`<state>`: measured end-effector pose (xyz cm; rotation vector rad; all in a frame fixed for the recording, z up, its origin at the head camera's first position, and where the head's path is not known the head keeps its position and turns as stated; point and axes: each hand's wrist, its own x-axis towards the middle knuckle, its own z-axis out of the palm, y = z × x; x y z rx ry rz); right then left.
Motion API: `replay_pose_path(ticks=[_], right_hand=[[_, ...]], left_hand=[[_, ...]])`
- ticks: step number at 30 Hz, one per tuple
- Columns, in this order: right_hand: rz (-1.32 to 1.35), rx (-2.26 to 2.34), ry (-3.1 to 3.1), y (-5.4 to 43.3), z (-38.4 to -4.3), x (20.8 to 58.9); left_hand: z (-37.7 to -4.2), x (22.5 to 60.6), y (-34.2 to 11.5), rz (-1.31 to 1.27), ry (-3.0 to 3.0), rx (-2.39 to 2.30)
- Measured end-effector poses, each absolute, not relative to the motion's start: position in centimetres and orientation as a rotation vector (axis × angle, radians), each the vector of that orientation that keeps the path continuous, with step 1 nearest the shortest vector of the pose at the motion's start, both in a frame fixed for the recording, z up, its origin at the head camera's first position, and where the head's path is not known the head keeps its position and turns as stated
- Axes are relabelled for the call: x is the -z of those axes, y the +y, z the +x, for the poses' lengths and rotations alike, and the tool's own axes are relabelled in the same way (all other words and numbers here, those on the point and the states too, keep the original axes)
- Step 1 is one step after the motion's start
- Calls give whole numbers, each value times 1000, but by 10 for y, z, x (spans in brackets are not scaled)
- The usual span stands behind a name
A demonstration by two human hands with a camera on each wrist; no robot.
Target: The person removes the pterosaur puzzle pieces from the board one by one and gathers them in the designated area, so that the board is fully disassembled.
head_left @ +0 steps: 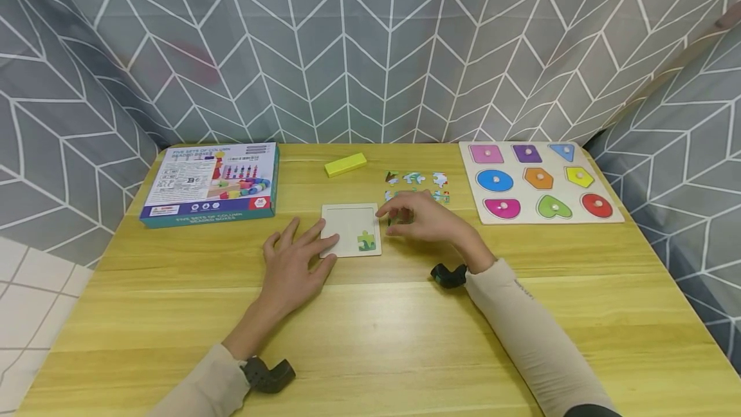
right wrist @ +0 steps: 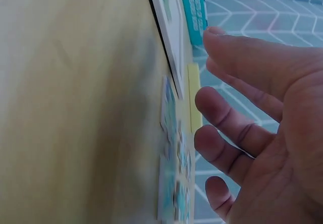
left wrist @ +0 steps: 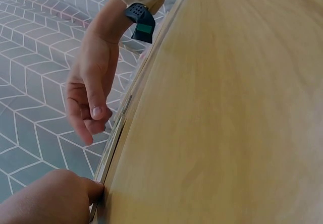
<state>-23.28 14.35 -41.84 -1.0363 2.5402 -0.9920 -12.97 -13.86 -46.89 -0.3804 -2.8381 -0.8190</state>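
A square, pale wooden puzzle tray (head_left: 350,219) lies on the table, with one green jigsaw piece (head_left: 366,241) in its lower right corner. My left hand (head_left: 292,269) rests on the tray's left side with spread fingers, and its thumb (left wrist: 94,189) touches the edge in the left wrist view. To the right of the tray hovers my right hand (head_left: 425,217), fingers loosely bent. Nothing shows between those fingers (right wrist: 217,105) in the right wrist view. Several loose jigsaw pieces (head_left: 413,177) lie beyond and under the right hand, which partly hides them.
Behind the tray lies a yellow block (head_left: 345,165). A boxed beads set (head_left: 211,201) is at the back left. At the back right sits a knobbed shape board (head_left: 517,193) holding several coloured shapes. A grey patterned curtain (head_left: 370,50) hangs along the table's far edge.
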Motion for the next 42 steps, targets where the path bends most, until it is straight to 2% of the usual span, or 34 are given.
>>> replay_pose_path(ticks=[15, 26, 42], right_hand=[[-1211, 748, 2615, 116, -213, 428], [-1192, 669, 2631, 112, -210, 429], [-1089, 812, 2532, 110, -208, 430]], left_hand=[[-129, 468, -138, -383, -2846, 786], [-129, 468, -138, -389, -2844, 792], [-129, 469, -138, -388, -2840, 797]])
